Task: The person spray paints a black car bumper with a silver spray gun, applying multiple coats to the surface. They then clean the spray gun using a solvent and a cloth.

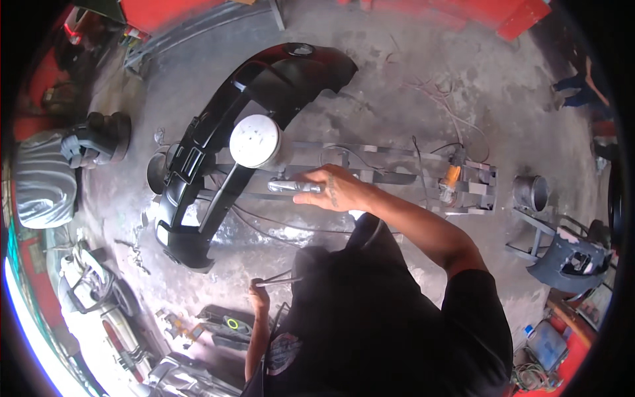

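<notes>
Black shirt (364, 324), right grip (335, 187) wrapped around spray gun (259, 147), left grip (260, 299) closed on hose (281, 281)

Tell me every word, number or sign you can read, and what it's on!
No words or numbers here are clear enough to read.
Print on the black shirt: too blurred.
Dark marks on the back of the right hand: too blurred.
Spray gun, round white top: specks, no writing I can see.
Green ring on a black thing: no letters I can see.

No legible text, only a blurred print (284, 354) on the black shirt (370, 324)
</notes>
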The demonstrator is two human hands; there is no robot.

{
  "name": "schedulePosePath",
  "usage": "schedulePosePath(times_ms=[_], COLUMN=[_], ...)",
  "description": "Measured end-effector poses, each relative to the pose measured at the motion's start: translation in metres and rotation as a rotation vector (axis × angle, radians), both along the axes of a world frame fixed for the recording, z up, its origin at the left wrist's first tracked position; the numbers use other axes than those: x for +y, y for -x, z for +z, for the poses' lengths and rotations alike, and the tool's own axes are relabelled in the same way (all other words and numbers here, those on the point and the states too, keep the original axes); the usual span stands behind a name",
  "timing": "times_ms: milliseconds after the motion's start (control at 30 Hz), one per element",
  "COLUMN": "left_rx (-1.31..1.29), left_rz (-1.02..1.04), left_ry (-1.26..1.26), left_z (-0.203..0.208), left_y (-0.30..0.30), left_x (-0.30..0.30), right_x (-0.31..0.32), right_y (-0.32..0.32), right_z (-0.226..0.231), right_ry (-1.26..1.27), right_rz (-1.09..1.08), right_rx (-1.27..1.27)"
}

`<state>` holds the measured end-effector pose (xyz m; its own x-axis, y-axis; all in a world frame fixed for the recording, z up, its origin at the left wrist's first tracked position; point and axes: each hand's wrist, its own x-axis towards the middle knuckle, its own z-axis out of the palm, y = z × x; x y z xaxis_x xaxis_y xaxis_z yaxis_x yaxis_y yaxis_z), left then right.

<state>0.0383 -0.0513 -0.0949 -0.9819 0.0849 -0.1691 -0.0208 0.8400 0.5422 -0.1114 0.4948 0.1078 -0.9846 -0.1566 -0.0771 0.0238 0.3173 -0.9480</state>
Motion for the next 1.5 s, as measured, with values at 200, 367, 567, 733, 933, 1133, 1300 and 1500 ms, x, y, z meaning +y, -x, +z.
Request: schedulePosePath(times_ms=[200, 367, 567, 733, 933, 1133, 1300, 1500], left_rx=[-0.059, -0.222, -0.345, -0.639, -0.72, -0.719, -0.723, -0.744], left_rz=[-0.052, 0.065, 0.017, -0.098, -0.328, -0.379, -0.375, -0.352], left_ry=[0.054, 0.126, 0.167, 0.127, 0.08, 0.115, 0.115, 0.139], left_z=[0.065, 0.102, 0.093, 0.056, -0.068, -0.076, -0.072, -0.067], left_y=[0.021, 0.029, 0.036, 0.062, 0.164, 0.221, 0.224, 0.202], left_x=[0.075, 0.114, 0.153, 0.101, 0.194, 0.257, 0.297, 0.332], right_x=[0.079, 0.161, 0.244, 0.223, 0.126, 0.073, 0.098, 0.212], right_y=[0.026, 0.085, 0.124, 0.135, 0.11, 0.094, 0.104, 0.112], right_z=[-0.074, -0.173, -0.298, -0.27, -0.241, -0.174, -0.22, -0.308], right_ry=[0.059, 0.356, 0.086, 0.004, -0.022, 0.331, 0.228, 0.059], right_rz=[-0.159, -0.546, -1.088, -0.975, -0.504, -0.163, -0.24, -0.77], right_rx=[-0.062, -0.288, -0.192, -0.496, -0.034, -0.135, -0.125, -0.052])
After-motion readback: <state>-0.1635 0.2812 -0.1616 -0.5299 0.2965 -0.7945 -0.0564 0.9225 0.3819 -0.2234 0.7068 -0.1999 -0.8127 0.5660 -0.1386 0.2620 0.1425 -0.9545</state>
